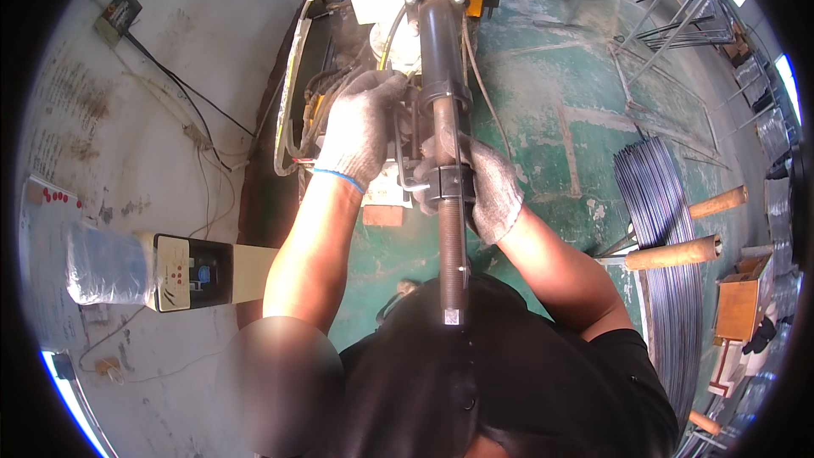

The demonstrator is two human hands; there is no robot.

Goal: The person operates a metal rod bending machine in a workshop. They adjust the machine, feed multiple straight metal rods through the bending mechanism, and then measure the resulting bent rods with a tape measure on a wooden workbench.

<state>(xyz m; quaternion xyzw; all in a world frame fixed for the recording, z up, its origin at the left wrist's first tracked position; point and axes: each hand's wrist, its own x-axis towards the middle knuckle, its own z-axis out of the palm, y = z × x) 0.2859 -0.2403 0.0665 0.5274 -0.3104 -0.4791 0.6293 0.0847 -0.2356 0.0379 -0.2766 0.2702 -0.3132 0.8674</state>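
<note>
Green-painted concrete floor (543, 119), worn and scuffed, spread beneath the work, with a pale scribbled wall (170, 59) off to the left of the hands and a large coil of steel wire (661, 229) well away to the right of them, hung over wooden pegs (674, 253).

Between the two gloved hands stood a dark threaded rod (451, 229), part of a machine head (441, 42) that rose beyond the fingers. Its long axis ran straight away from the person, from near the chest up through the hands and into the thicker cylinder above. A dark collar (448, 182) sat around the rod at about the level of the right palm.

The right hand (483, 187) was the nearer one to the rod: it lay against the rod's right side, fingers curled about the collar and touching it. The left hand (363, 123) sat farther forward and just to the left of the rod, closed over the machine's fittings beside a bent wire piece (403, 161); what exactly its fingers clasped was hidden under the glove.

A beige control box (199, 271) with a dark panel hung on the wall, well apart to the left of the left forearm, partly wrapped in clear plastic.
</note>
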